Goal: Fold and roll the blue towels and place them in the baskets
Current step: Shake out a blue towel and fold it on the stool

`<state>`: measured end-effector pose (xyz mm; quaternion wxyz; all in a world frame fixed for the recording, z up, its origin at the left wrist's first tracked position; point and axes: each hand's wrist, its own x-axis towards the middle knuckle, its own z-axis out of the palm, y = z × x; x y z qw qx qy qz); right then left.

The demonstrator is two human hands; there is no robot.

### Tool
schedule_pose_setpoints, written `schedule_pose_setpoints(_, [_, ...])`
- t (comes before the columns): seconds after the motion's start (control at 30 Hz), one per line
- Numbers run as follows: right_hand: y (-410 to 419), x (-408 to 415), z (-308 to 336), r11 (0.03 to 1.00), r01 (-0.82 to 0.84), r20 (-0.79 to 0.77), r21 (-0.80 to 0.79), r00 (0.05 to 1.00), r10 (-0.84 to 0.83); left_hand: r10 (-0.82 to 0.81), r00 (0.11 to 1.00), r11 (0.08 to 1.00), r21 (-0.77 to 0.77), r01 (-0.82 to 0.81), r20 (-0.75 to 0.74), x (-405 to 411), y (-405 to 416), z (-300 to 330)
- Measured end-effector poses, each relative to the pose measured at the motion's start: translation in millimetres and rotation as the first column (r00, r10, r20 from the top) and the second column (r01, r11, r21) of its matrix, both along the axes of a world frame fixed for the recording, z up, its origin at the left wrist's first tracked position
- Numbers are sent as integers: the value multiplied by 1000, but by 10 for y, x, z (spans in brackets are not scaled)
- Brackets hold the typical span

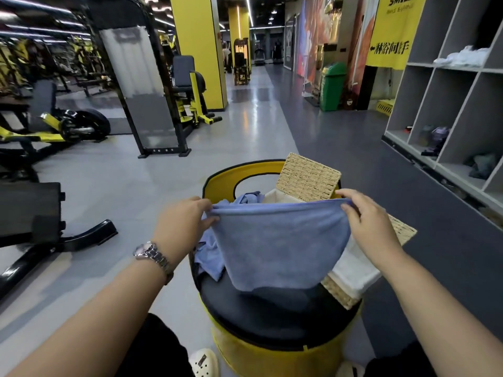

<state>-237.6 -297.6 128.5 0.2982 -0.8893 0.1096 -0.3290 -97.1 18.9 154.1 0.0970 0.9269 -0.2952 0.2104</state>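
Above the round stool (272, 317), both hands — left hand (181, 223), right hand (374, 227) — pinch the blue towel (280, 246) taut by its top corners, basket (351, 278) at three o'clock: folding comes next, calling for matched edges.

Matt cloth towel (277, 240) (soft nap), rough woven-straw basket (307, 178)

Stool (275, 319): directly in front of the person, between the forearms.
Basket (351, 273): on the stool's right side, lid (309, 177) raised behind it.
Held towel (277, 243): hanging above the stool, left hand (185, 221) at its left corner, right hand (367, 221) at its right.
Loose towels (209, 254): on the stool, left, behind the held towel.
Shelves (446, 110): far right.
Machines (152, 85): left, beyond.
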Motion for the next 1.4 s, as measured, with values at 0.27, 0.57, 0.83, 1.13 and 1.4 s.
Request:
schedule_pose_setpoints(0.27, [81,-216,251,983,-63,-39,-173,998,57,-81,992,997,-2,82,98,-299,243,253])
schedule_pose_setpoints(0.57, [113,-407,306,974,-120,-164,-193,982,88,-163,936,941,237,243,-311,-441,495,229])
schedule_pose_setpoints(0.83, [278,-678,293,948,-161,-247,-276,965,93,-263,953,962,31,270,-148,-530,685,68])
schedule_pose_setpoints(1.13, [282,-764,248,923,-193,-215,-333,968,125,-227,966,974,-12,227,-126,-613,686,137])
schedule_pose_setpoints(1.4, [345,-946,453,938,-191,-222,-288,967,128,-174,938,985,-44,169,-299,-772,823,334])
